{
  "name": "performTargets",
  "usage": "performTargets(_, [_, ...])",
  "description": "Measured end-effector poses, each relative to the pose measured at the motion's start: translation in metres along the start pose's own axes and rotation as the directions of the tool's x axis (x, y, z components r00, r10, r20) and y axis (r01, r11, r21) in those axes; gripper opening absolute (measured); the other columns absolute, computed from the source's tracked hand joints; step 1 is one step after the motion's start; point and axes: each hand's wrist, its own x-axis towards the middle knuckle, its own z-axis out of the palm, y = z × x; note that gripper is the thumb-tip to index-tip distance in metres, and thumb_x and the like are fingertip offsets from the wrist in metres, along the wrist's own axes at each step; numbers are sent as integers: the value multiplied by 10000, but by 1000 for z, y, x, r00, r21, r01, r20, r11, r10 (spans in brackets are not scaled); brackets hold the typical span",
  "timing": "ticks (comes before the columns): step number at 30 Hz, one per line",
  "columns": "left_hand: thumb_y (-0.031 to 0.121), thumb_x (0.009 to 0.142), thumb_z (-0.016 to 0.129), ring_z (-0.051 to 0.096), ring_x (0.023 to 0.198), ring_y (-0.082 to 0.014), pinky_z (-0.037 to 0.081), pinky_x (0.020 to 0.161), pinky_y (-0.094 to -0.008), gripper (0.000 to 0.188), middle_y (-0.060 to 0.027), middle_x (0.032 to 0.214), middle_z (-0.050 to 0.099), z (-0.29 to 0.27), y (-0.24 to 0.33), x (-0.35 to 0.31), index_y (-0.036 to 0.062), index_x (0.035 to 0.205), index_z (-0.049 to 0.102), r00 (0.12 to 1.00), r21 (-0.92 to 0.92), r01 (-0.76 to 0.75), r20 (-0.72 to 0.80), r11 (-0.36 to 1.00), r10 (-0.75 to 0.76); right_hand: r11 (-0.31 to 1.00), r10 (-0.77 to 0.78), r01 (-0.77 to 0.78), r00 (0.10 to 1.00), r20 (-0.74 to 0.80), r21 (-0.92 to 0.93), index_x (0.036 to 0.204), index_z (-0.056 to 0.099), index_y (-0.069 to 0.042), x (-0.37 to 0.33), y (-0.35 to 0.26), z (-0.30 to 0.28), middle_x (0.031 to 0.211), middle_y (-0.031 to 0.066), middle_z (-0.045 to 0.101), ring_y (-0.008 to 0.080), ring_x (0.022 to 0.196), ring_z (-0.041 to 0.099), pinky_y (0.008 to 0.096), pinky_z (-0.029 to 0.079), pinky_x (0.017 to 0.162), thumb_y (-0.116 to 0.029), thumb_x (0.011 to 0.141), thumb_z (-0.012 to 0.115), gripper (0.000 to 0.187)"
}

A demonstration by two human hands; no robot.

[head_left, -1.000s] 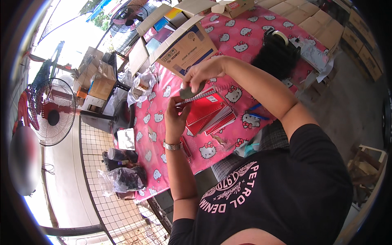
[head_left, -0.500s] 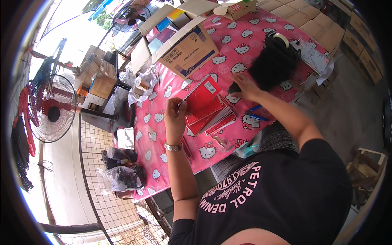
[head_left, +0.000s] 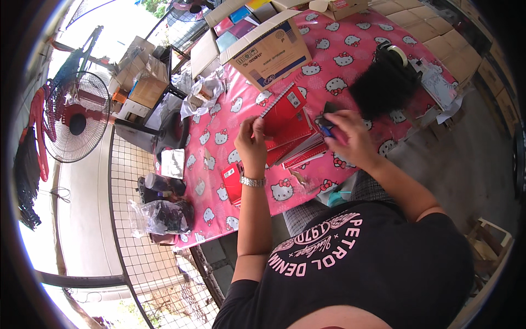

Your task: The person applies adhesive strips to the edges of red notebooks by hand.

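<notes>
Red spiral notebook (head_left: 285, 118) pinched at its bound edge by the left hand (head_left: 251, 143), over a stack of notebooks (head_left: 303, 157).
The right hand (head_left: 352, 135) grips a dark piece (head_left: 330, 107), unclear in kind; another red notebook (head_left: 231, 182) lies apart on the pink tablecloth (head_left: 252, 214). Which are done or left cannot be told.

White lettering (head_left: 302, 238), part of it in an arc, and a row of digits ran across the black shirt (head_left: 394, 257). The brown carton (head_left: 268, 57) bore dark print, handling symbols and a blue band with a rounded emblem. White labels (head_left: 293, 98), their print too small to read, sat on two red notebooks (head_left: 282, 116).
</notes>
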Motion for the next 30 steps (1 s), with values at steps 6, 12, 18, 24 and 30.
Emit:
performTargets(6, [107, 965, 660, 675, 662, -114, 542, 569, -253, 144, -74, 801, 669, -4, -10, 3, -3, 1020, 587, 998, -14, -12, 64, 1000, 13, 958, -263, 256, 964, 42, 133, 1241, 628, -29, 44, -49, 40, 1190, 145, 593, 334, 1133, 539, 467, 428, 1024, -192, 747, 787, 544])
performTargets(12, [-8, 927, 640, 688, 752, -130, 567, 637, -265, 146, -106, 854, 696, -3, -1, 1, -24, 1071, 615, 995, -15, -90, 30, 996, 90, 963, -267, 266, 964, 15, 35, 1198, 639, -7, 49, -56, 47, 1168, 139, 600, 334, 1117, 539, 484, 434, 1012, -189, 732, 782, 520])
performTargets(18, [-68, 889, 640, 698, 824, -151, 576, 698, -274, 226, -127, 938, 711, -7, -37, -3, -21, 1111, 644, 993, -136, -106, 32, 985, 112, 935, -320, 328, 944, 75, -132, 1208, 642, -15, 50, -63, 49, 1154, 131, 611, 345, 1103, 536, 476, 446, 995, -179, 748, 767, 504])
performTargets(24, [-66, 870, 671, 701, 830, -158, 570, 706, -288, 203, -95, 947, 720, -11, -15, -14, -2, 1062, 676, 970, 40, -211, -116, 977, 214, 791, 147, -401, 858, 492, 462, 1209, 660, 18, 53, -67, 43, 1022, 141, 685, 241, 949, 638, 367, 514, 847, -246, 867, 713, 435])
performTargets(30, [-66, 807, 701, 671, 964, -275, 520, 871, -376, 242, -124, 1035, 705, -51, -5, -9, 13, 1035, 683, 861, 367, -416, -136, 832, 490, 790, 118, -296, 933, 341, 537, 1227, 656, -12, 37, -53, 25, 1052, 139, 696, 223, 957, 674, 345, 515, 878, -272, 882, 711, 435])
